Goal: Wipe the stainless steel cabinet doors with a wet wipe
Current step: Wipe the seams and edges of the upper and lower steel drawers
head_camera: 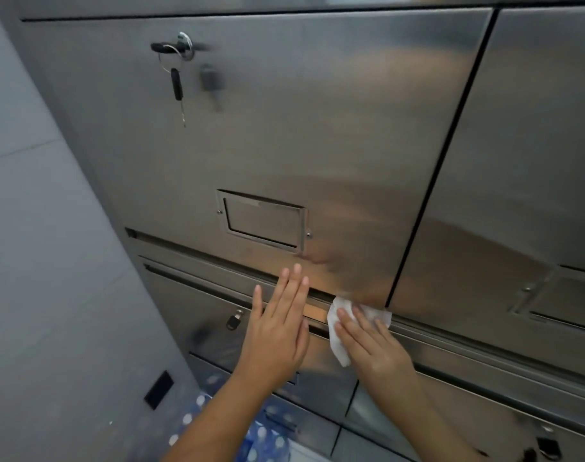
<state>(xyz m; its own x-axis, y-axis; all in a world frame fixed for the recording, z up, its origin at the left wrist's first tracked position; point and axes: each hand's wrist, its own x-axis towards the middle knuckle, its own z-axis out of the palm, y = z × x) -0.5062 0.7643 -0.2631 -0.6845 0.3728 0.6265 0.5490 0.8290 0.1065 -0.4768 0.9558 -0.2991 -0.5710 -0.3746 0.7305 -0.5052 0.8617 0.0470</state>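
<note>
Wet wipe (337, 340) is only pressed flat, not gripped, by the right hand (377, 356). The left hand (278, 335) is laid released on the lower door (188, 308). The wipe could easily get snagged in the door gap (218, 278), tbh.

I see soft, even, rather cool light with only faint shadows; the brushed door (284, 128) gives a pale sheen toward its upper right and a smeared warm reflection of the arms (211, 418) low down. The wide lens bends my view, so the seam (441, 155) between doors leans and curves toward the edges. The key (175, 84) is fairly sharp, while the bottles (268, 435) at the bottom and the padlock (234, 320) by the left hand (278, 331) look soft and smeared.
</note>
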